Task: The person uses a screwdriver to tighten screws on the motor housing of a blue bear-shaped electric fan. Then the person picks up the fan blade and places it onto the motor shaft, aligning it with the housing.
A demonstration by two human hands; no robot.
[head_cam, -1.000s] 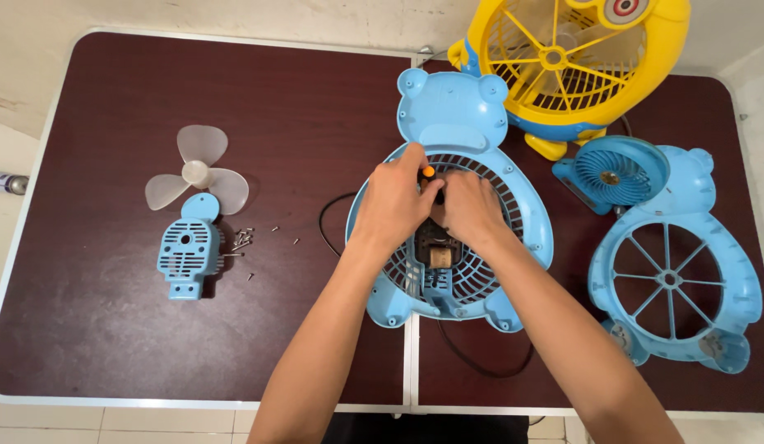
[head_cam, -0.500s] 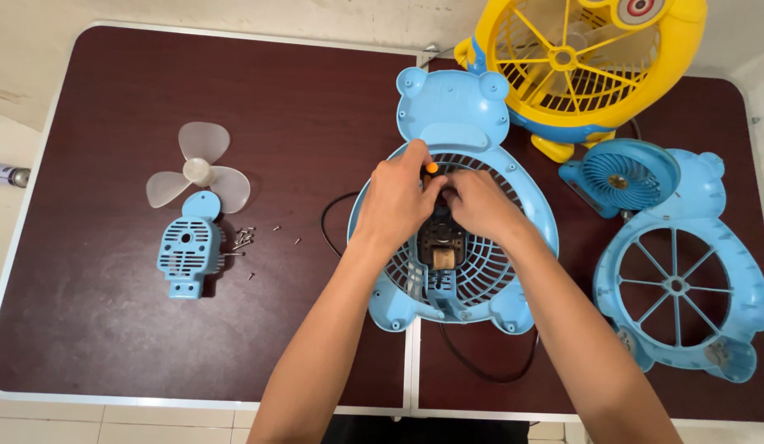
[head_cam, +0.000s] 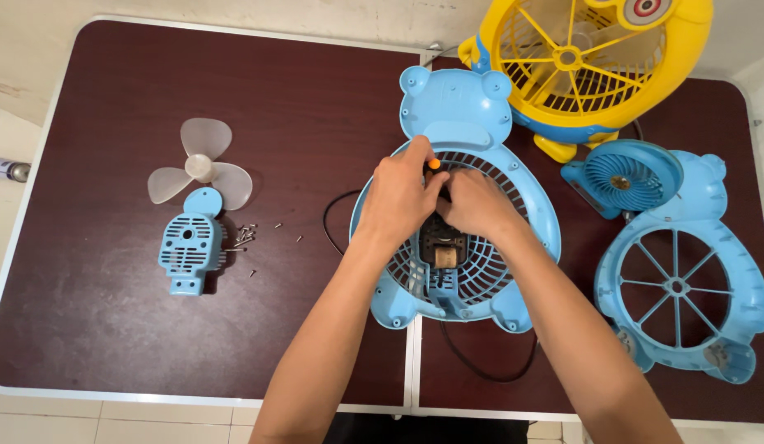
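Reaching in from the near table edge, both forearms converge over the blue bear-shaped fan housing [head_cam: 456, 247] lying flat on the dark table [head_cam: 111, 329]; the exposed motor [head_cam: 442, 243] sits just nearer than the hands; the left hand [head_cam: 398, 201] closes around an orange-tipped screwdriver [head_cam: 432, 165], standing roughly upright; the right hand [head_cam: 474, 205], fingers curled, touches it alongside; beyond stands a yellow fan [head_cam: 579, 66].

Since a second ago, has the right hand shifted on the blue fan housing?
Barely. The right hand sits at the same spot on the blue fan housing, just above the motor; the whole view shifted slightly, not the hand.
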